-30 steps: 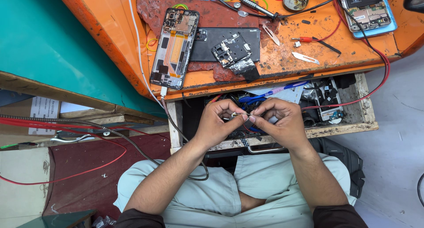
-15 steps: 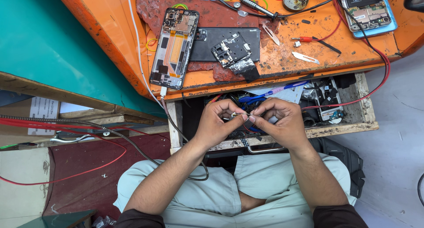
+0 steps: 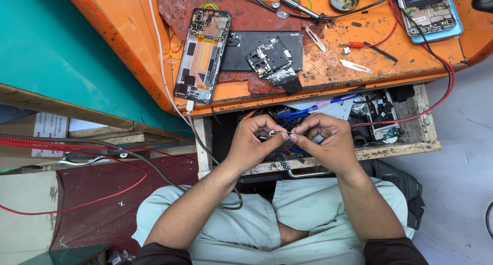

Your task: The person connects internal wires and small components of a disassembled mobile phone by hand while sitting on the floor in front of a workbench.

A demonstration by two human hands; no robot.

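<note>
I worked directly above the open wooden drawer [image 3: 411, 142] below the orange bench, and every position below is given relative to that drawer. My left hand [image 3: 250, 144] and right hand [image 3: 331, 144] met over its middle. Both were narrowed to a pinch on one small metal part [image 3: 280, 134], thumb and forefinger of each closed on an end; its exact kind was too small to tell. The part sat between my fingertips, just above the drawer's front rail.

To do this step well, I judged that light, steady pressure mattered most: a hard squeeze could bend or flick the piece into the clutter of the drawer. I kept my wrists close together and low over the drawer, so that a slip would land inside it. Beyond the drawer's far edge lay the opened phone [image 3: 203, 54] and the black back cover [image 3: 257, 49], well apart from my hands.
</note>
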